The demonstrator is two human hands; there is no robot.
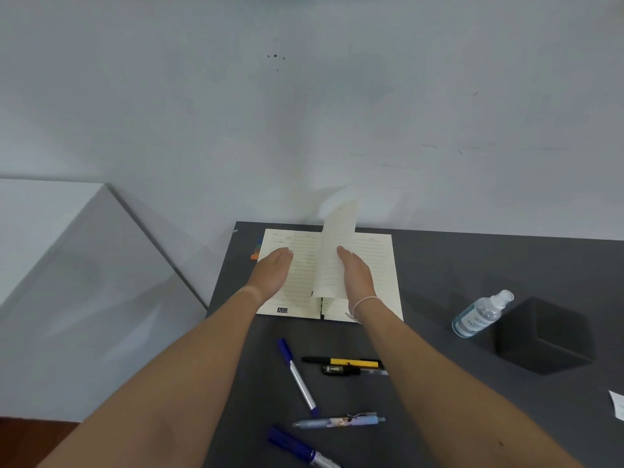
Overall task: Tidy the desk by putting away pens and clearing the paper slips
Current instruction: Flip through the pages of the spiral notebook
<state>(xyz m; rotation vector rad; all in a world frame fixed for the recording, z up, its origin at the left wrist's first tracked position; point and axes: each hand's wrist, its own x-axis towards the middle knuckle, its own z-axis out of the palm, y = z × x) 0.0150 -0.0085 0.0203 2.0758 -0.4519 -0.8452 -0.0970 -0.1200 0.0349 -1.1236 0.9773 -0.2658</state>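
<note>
Left hand (273, 271) flat on the open notebook (297, 288) at the desk's (472, 265) back edge, right hand (358, 278) turning a page (337, 251); pens (297, 376) nearer the front edge likely come next.

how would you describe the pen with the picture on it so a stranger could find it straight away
Start at the open notebook at the back of the dark desk and come toward the near edge, past the yellow-and-black pen. The illustrated pen lies nearly crosswise just beyond the tip of the blue-and-silver pen. It alone has a pale blue barrel with a printed picture.
</note>
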